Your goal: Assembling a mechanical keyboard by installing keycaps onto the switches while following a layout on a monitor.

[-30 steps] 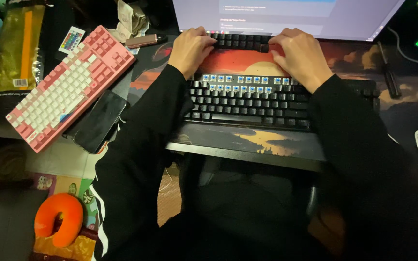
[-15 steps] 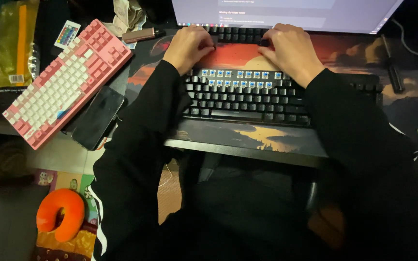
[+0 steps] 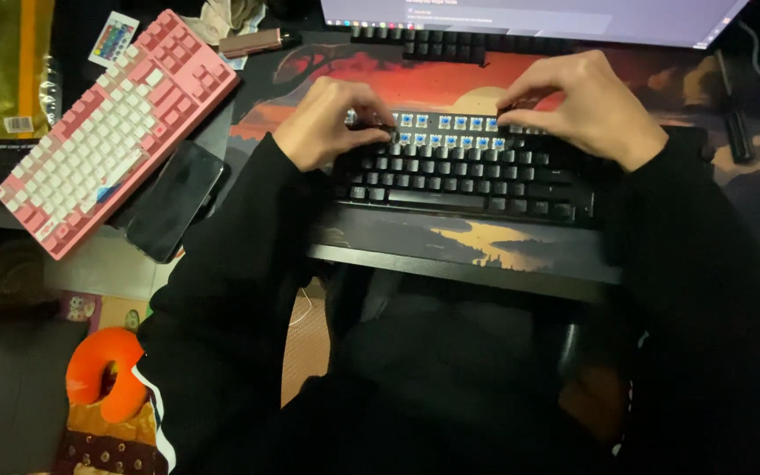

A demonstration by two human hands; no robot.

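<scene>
A black mechanical keyboard point(image 3: 464, 176) lies flat on a worktop mat, its long side running left to right, slightly tilted down to the right. Most of its keys carry dark keycaps. Along the upper rows, a band of keycaps is missing, exposing small square switches with blue stems point(image 3: 450, 132). A loose row of dark keycaps point(image 3: 450, 44) lies farther back on the mat, just below a lit screen.
</scene>
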